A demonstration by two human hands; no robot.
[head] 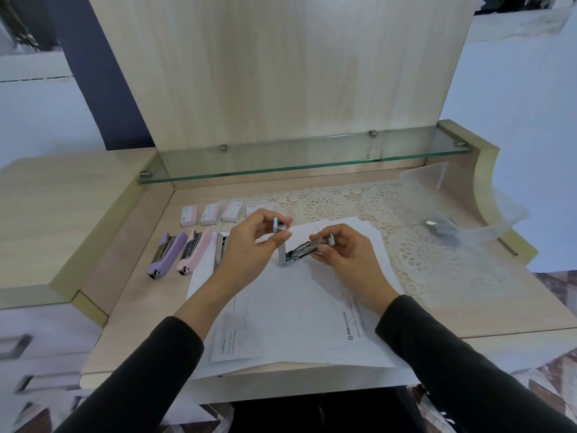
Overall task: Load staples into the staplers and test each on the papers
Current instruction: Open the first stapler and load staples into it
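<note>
Pale blue-grey, the open stapler (296, 252) is being held just above the papers (296, 314), near the middle of the desk. The left hand (249, 245) is pinching its raised top cover between thumb and fingertips and keeping it upright. The right hand (346, 254) is gripping the far end of the metal magazine, probably to keep the channel exposed for loading or checking.

The purple stapler (167, 254) and pink stapler (195, 251) are lying side by side to the left, apparently lined up to keep the work in order. The staple boxes (212, 214) are sitting in a row just behind them, within easy reach.

The left hand is covering most of a third stapler (221, 248) and part of the fourth box. I cannot tell whether staples are sitting in the magazine. Something grey is blurring inside the clear plastic container (462, 207) at the right.
</note>
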